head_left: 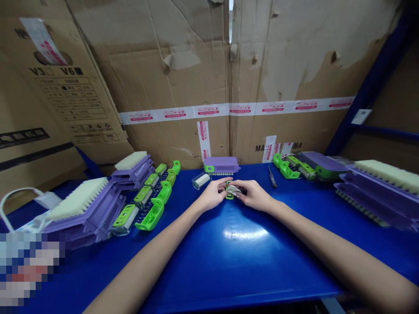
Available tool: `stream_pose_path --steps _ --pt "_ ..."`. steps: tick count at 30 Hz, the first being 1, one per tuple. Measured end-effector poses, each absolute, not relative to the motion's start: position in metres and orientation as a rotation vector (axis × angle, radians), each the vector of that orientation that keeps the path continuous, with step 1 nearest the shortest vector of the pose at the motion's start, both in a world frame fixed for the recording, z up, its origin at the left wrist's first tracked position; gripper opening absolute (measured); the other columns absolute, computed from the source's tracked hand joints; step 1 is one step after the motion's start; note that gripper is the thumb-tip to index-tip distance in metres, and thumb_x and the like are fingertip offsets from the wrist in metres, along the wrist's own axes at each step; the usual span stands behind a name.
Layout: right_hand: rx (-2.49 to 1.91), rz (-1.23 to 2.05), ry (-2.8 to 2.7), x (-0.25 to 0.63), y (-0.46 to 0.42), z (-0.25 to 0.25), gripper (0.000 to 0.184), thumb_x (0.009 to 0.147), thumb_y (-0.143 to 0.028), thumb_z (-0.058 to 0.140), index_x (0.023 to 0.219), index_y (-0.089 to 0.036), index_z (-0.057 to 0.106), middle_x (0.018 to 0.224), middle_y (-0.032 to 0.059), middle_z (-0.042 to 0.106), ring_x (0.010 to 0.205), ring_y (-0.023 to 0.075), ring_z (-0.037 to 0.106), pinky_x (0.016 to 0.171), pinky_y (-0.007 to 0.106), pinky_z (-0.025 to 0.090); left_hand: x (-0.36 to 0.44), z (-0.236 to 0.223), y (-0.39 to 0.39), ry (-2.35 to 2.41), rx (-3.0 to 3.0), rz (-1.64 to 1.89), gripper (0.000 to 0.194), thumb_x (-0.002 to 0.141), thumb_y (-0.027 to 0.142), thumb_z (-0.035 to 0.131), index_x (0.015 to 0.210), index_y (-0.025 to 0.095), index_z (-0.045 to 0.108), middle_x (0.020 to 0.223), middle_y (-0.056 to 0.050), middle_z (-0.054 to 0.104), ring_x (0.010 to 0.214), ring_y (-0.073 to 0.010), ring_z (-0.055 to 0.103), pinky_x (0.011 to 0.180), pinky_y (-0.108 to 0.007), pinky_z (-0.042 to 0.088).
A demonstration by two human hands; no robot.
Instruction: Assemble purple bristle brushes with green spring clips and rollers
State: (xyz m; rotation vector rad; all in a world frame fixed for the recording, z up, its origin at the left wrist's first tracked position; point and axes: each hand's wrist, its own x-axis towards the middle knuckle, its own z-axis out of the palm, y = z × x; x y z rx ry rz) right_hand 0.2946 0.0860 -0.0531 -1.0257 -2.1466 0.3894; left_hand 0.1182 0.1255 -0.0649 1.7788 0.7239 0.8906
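Over the middle of the blue table my left hand [213, 194] is closed, its fingers pinching a small green plastic piece [229, 196]. My right hand [255, 195] faces it, closed on a metal coil spring [234, 190]. The spring's left end lies against or just in front of the green piece; I cannot tell if it is seated in it. Just behind the hands rests a purple brush body [222, 164] with a green end and bristles facing down. A clear case with a white block [201, 180] lies to the left of my left hand.
On the left stand stacked purple brush bodies [131, 174], with a row of green parts [152, 216] and springs. To the right are a screwdriver [272, 177], more green parts [288, 168] and purple bodies [376, 183]. Cardboard [176, 144] walls the back; a white charger [48, 199] sits left.
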Motion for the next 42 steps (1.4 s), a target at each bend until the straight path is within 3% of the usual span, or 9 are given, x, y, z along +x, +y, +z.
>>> stream_pose_path --steps 5,10,18,35,42 --pt "-1.039 0.495 -2.014 0.293 0.088 -0.056 0.024 0.079 -0.019 0.054 0.1 -0.018 0.066 0.075 0.0022 0.068 0.064 0.0137 0.06 0.062 0.025 0.047 0.119 -0.063 0.123 0.739 1.812 0.868 0.047 0.075 0.008 0.058 0.122 0.009 0.054 0.095 -0.01 0.069 0.086 -0.0179 0.064 0.085 -0.034 0.049" --pt "-1.028 0.579 -1.987 0.293 0.09 -0.059 0.027 0.078 -0.024 0.058 0.103 -0.016 0.064 0.071 0.0014 0.065 0.061 0.0132 0.058 0.059 0.025 0.047 0.119 -0.061 0.12 0.685 1.839 0.882 0.048 0.071 0.002 0.057 0.119 0.01 0.056 0.103 -0.01 0.068 0.096 -0.0195 0.062 0.088 -0.032 0.047" --pt "-1.101 0.579 -1.912 0.288 0.092 -0.062 0.026 0.074 -0.018 0.058 0.099 -0.016 0.065 0.085 0.0042 0.069 0.07 0.0153 0.061 0.064 0.026 0.046 0.121 -0.063 0.122 0.7 1.797 0.867 0.048 0.074 0.005 0.056 0.121 0.01 0.054 0.101 -0.011 0.069 0.095 -0.0208 0.063 0.086 -0.033 0.048" --pt "-1.277 0.645 -1.808 0.282 0.095 -0.06 0.02 0.066 -0.012 0.058 0.085 -0.017 0.063 0.066 -0.0006 0.064 0.055 0.0117 0.054 0.053 0.022 0.038 0.126 -0.06 0.121 0.629 1.779 0.856 0.036 0.075 0.012 0.06 0.111 0.01 0.06 0.1 -0.011 0.068 0.093 -0.0215 0.063 0.086 -0.034 0.047" --pt "-1.07 0.578 -2.111 0.292 0.091 -0.051 0.021 0.077 -0.017 0.053 0.093 -0.017 0.066 0.065 -0.0005 0.061 0.055 0.0106 0.051 0.055 0.021 0.038 0.125 -0.059 0.121 0.62 1.833 0.869 0.038 0.074 0.007 0.059 0.112 0.01 0.06 0.106 -0.012 0.066 0.1 -0.0222 0.061 0.091 -0.035 0.045"
